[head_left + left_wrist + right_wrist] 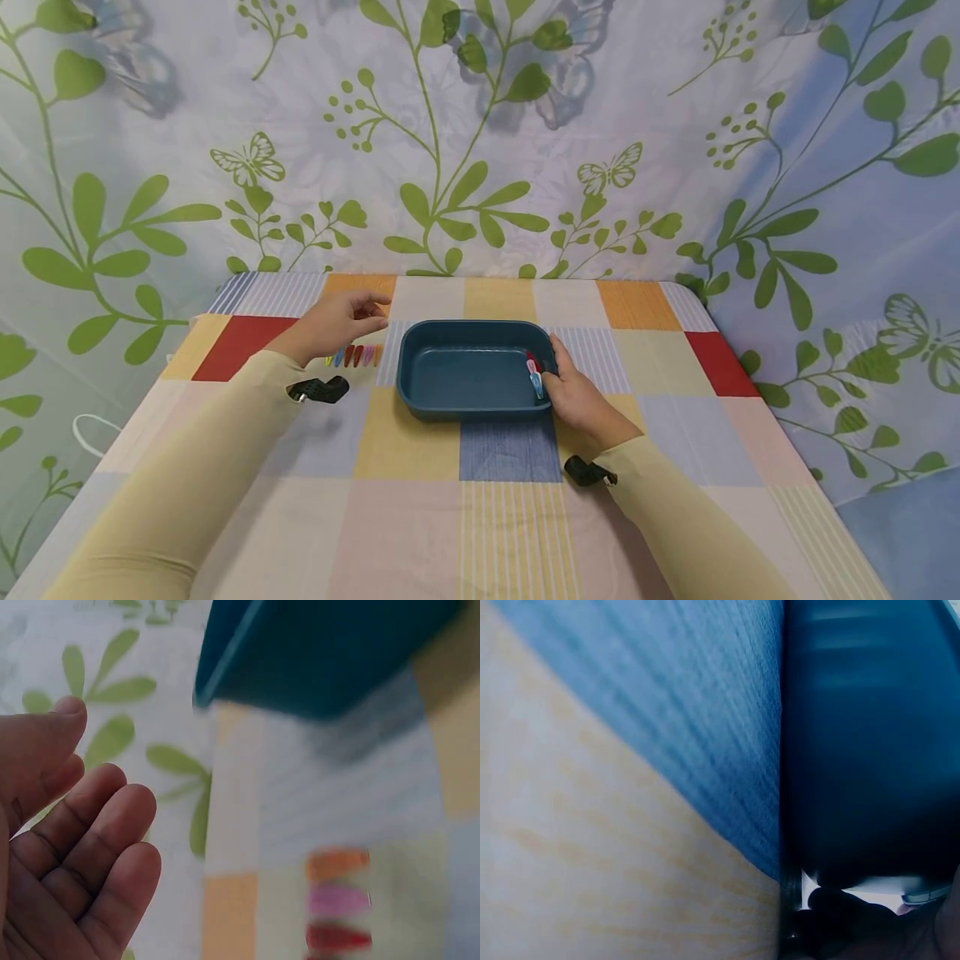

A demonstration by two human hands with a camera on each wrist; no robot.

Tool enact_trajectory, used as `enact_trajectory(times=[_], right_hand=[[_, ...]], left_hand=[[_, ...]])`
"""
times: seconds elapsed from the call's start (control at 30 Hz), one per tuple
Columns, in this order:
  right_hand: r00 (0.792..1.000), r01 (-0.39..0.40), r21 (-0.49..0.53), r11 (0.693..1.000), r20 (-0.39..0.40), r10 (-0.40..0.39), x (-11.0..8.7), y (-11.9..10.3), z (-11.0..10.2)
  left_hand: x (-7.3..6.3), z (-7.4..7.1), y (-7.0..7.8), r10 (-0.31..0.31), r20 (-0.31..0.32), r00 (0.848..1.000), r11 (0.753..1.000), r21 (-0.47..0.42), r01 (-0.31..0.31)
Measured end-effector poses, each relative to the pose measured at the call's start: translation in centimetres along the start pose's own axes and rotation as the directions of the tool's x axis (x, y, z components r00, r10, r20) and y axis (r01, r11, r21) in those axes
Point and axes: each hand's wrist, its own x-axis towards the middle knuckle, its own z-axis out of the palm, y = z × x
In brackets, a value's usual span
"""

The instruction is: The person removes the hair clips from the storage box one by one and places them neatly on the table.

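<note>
A dark blue rectangular tray [472, 411] sits mid-table. My right hand [581, 400] grips its right end, thumb over the rim and fingers along the outer wall. Just inside that end, beside the thumb, are a few snap hair clips [536, 382] in red, pink and blue. To the left of the tray, my left hand [337, 321] hovers with nothing in it, fingers relaxed and slightly bent. Below it on the cloth lies a row of several snap hair clips [358, 356]. The left wrist view has an orange clip [339, 864], a pink clip [340, 901] and a red clip [339, 937].
A patchwork-patterned cloth [405, 517] covers the table. Behind it hangs a curtain [465, 150] printed with green leaves and butterflies. A white cable loop [86, 429] shows past the table's left edge.
</note>
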Motion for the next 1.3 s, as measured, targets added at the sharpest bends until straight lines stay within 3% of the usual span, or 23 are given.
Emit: enact_trajectory(times=[0.2,0.43,0.73,0.9,1.03,1.3], right_hand=[[1.0,-0.009,-0.012,1.0,-0.001,0.009,-0.1,0.0,-0.2],[1.0,-0.004,-0.027,1.0,-0.012,0.004,-0.2,0.2,-0.2],[1.0,0.009,-0.032,0.999,-0.009,-0.009,-0.4,0.1,-0.2],[1.0,0.017,-0.029,0.999,-0.003,-0.017,-0.4,0.0,-0.1],[1.0,0.023,-0.047,0.999,-0.013,-0.024,-0.3,0.0,-0.1],[1.0,0.015,-0.094,0.995,-0.012,-0.017,-0.2,-0.2,-0.2]], left_hand=[[1.4,1.6,3.6,0.071,0.039,0.997,0.997,0.023,-0.072],[3.6,4.4,7.0,0.161,0.111,0.981,0.986,0.033,-0.166],[6.5,9.1,10.5,0.192,0.241,0.952,0.976,0.052,-0.21],[7.6,11.1,11.1,0.169,0.29,0.942,0.981,0.043,-0.189],[8.4,12.2,10.8,0.161,0.302,0.94,0.982,0.044,-0.182],[9.5,13.7,9.9,0.107,0.286,0.952,0.989,0.069,-0.132]])
